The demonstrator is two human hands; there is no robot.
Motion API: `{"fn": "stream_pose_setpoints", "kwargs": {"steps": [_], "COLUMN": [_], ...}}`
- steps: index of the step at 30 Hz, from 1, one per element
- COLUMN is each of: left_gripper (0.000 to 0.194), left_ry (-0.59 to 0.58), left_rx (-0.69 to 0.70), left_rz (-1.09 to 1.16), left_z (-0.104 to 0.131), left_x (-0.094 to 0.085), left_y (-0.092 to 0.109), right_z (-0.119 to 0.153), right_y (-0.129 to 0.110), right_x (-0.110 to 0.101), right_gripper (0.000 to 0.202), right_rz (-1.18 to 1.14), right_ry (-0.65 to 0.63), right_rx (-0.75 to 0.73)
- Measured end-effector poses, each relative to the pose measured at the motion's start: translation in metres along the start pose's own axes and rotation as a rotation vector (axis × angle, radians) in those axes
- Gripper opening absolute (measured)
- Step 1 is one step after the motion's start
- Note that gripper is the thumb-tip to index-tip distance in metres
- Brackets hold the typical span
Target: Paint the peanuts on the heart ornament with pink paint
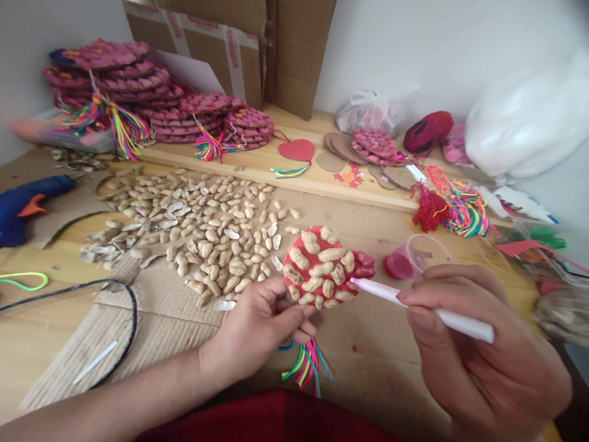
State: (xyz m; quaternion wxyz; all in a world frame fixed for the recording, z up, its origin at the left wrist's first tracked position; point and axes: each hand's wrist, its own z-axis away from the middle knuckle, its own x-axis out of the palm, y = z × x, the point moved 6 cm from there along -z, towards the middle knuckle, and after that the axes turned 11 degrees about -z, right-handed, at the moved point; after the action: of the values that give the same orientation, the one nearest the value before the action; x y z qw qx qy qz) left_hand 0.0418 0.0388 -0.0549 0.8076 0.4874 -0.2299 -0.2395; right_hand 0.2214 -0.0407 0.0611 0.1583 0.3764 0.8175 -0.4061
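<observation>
My left hand [262, 331] pinches the lower left edge of a red disc [299, 256] covered with whole peanuts in their shells. Peanuts at the disc's right edge are coloured pink; the others are plain tan. Below it hangs a tassel [309, 367] of multicoloured cords. Between thumb and fingers, my right hand [478, 350] grips a white marker [464, 323], its pink tip at the disc's right side, by the pink peanuts. Whether the tip touches is hard to tell. Just behind stands a small cup [398, 265] of pink liquid.
Loose peanuts [225, 245] and shells spread over cardboard at the left. Stacks of pink peanut discs [165, 92] with tassels stand at the back left. A red heart-shaped piece [297, 149], coloured cords [464, 212] and a white bag [524, 116] lie farther back. A black cord [133, 307] curves at left.
</observation>
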Motion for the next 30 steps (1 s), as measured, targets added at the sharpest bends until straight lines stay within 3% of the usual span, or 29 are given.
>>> {"fn": "stream_pose_setpoints", "kwargs": {"steps": [30], "left_gripper": [0.024], "left_ry": [0.006], "left_rx": [0.022], "left_rz": [-0.035], "left_z": [0.0009], "left_x": [-0.0020], "left_y": [0.0056], "right_z": [0.0005], "right_y": [0.0062], "right_x": [-0.0073], "right_gripper": [0.017], "right_rz": [-0.043], "right_ry": [0.036], "right_rx": [0.042]}}
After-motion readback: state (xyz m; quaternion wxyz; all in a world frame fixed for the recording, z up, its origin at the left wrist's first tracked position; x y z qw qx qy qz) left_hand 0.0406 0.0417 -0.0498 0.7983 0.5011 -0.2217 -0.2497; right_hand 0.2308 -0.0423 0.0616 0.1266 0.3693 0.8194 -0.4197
